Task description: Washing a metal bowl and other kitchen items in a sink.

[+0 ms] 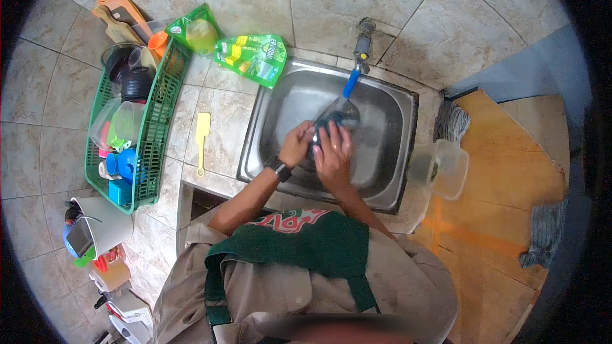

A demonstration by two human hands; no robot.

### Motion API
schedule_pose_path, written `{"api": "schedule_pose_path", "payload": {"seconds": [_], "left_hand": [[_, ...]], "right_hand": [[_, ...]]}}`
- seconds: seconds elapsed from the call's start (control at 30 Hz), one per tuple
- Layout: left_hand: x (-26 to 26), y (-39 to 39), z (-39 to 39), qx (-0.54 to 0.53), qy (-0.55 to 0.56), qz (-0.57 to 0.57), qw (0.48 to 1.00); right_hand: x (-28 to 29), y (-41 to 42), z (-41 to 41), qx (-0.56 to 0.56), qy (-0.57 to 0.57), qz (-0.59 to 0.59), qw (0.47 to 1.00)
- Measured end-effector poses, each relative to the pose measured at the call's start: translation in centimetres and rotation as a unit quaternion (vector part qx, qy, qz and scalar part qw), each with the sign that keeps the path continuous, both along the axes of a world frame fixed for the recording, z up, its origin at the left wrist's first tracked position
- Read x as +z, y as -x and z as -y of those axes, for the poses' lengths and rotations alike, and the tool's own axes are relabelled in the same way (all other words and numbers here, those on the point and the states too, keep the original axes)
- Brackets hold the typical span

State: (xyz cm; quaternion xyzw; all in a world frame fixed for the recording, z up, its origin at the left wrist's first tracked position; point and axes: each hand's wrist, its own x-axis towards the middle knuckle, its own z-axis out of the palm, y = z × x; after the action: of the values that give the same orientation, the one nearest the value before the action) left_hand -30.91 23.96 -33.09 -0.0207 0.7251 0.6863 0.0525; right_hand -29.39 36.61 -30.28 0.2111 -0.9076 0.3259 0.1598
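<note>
Over the stainless steel sink (282, 110), both of my hands are on a dark, shiny, rounded item (315, 139), perhaps a bowl; blur and my fingers hide its full shape. My left hand (297, 144), with a smartwatch (281, 170) on its wrist, grips the item's left side. Spread across its top are the fingers of my right hand (333, 150). Just beyond my hands, the wall tap (363, 48) ends in a blue tube (351, 83), and what looks like running water falls from it onto the item.
Left of the sink lie a yellow spatula (203, 136) and a green basket (165, 124) of dishes. Green pouches (253, 59) (198, 33) stand at the back left. A clear plastic container (449, 172) sits by the right rim, near cardboard (502, 181).
</note>
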Motion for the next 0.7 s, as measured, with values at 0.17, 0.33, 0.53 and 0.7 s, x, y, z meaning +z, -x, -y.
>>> {"api": "schedule_pose_path", "payload": {"seconds": [0.17,0.33,0.53,0.7], "left_hand": [[-0.1,-1.5,1.1,0.042,-0.018,0.078,0.996],[-1.1,-2.3,1.3,0.097,-0.017,0.037,0.994],[-1.3,-2.7,2.1,0.075,-0.077,0.077,0.991],[-3.2,-3.5,2.7,0.095,-0.043,0.078,0.991]], "right_hand": [[-3.3,7.1,-1.0,-0.074,-0.013,0.007,0.997],[-5.3,8.7,-1.8,-0.097,0.101,0.262,0.955],[-0.1,2.3,1.7,0.032,-0.032,-0.036,0.998],[-3.8,7.8,0.0,-0.077,0.108,0.189,0.973]]}}
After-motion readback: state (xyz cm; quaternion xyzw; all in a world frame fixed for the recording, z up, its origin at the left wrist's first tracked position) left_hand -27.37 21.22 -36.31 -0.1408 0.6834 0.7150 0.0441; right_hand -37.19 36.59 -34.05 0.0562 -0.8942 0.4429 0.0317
